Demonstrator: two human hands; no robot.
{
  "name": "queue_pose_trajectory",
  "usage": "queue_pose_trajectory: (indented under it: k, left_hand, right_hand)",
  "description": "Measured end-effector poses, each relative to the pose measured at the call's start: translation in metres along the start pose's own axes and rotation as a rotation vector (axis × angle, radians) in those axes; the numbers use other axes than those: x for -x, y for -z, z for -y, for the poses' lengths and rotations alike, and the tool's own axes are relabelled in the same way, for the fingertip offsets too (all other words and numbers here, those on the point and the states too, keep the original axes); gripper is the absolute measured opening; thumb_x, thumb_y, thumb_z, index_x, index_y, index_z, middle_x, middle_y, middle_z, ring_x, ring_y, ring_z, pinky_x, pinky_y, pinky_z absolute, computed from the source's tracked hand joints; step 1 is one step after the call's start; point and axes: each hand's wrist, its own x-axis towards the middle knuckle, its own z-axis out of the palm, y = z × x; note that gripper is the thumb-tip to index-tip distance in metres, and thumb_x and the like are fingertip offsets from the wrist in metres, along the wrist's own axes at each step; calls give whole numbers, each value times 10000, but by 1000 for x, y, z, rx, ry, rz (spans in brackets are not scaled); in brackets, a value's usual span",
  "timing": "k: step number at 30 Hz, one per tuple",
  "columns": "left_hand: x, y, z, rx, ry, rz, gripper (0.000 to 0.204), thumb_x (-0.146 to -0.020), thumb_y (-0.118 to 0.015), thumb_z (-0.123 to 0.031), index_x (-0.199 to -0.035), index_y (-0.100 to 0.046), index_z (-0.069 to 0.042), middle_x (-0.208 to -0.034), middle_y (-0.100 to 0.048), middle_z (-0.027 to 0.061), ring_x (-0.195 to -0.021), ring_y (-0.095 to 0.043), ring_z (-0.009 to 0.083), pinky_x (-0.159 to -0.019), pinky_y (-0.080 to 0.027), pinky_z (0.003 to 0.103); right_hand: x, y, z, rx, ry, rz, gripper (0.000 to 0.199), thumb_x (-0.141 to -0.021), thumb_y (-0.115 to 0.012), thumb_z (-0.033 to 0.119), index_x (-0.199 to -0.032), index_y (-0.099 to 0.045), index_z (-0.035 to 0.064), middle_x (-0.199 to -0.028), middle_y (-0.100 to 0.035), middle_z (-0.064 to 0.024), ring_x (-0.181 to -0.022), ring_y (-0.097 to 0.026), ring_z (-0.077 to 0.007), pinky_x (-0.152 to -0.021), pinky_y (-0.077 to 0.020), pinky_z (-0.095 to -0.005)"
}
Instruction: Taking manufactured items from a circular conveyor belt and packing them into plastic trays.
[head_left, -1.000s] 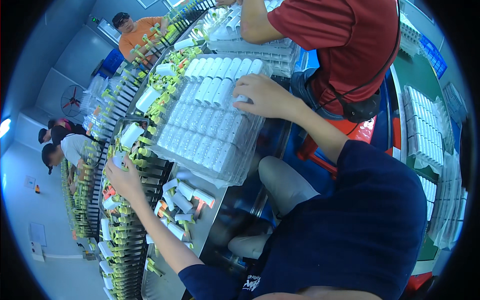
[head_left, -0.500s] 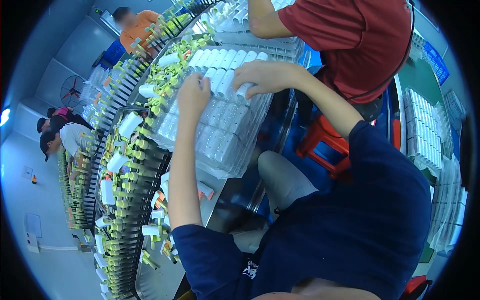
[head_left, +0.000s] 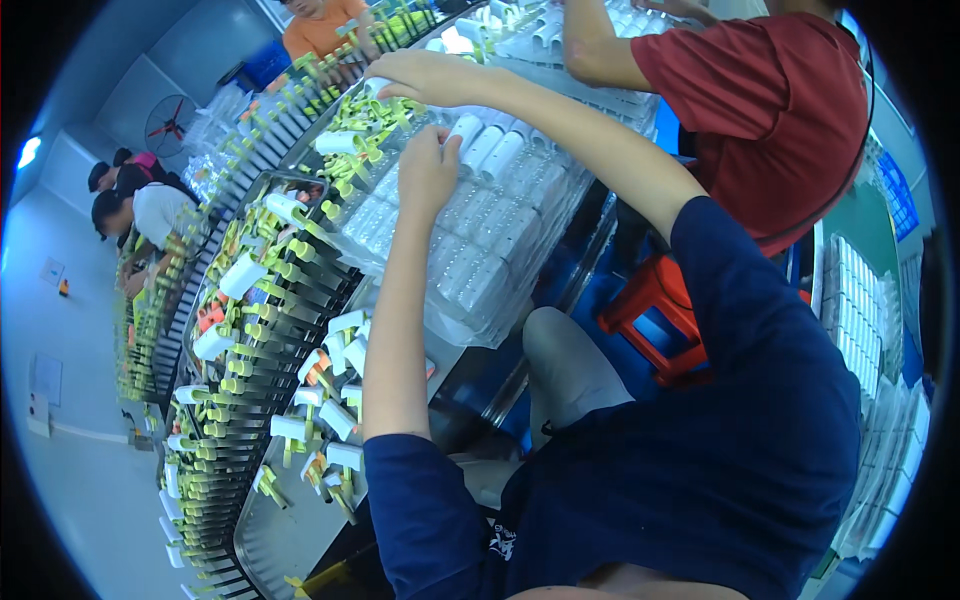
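Note:
A stack of clear plastic trays stands in front of me. White half-round plastic shells lie in a row in the upper part of the top tray; lower down its pockets show bare. My left hand is at the left end of that row, fingers curled beside a shell; whether they grip anything is hidden. Beyond it my right hand reaches across to the far left, a white shell at its bent fingertips. Below that hand lies a heap of yellow-green clip-like holders, with another white shell on it.
On the left a slatted conveyor with yellow-green posts curves past, carrying some white shells. A metal tray holds loose shells and holders. A co-worker in a red shirt sits close at right, near a red stool. Another person wears orange.
My right hand has moved from the right end of the shell row to the far left, over the green heap. My left hand has shifted right, to the remaining shells. The view has turned slightly.

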Motion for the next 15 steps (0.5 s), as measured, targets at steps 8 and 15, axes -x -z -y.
queue_pose_trajectory:
  k: [8,15]
  left_hand:
    - [5,4,-4,61,42,8,230,-906,-558,-230,-968,-598,-12,-905,-636,188,-881,-578,372,-802,-443,472]
    - [4,2,26,-78,-236,-24,328,-930,-485,-265,-1080,-604,1,-1116,-607,233,-1096,-537,394,-980,-394,466]
  right_hand:
    - [-33,-65,-5,44,86,271,365,-918,-542,273,-1227,-537,79,-1172,-602,-129,-1073,-581,-303,-891,-458,-430]
    - [-55,-101,63,-198,131,367,373,-858,-598,346,-1155,-571,123,-1133,-592,-120,-1144,-498,-343,-971,-422,-436]
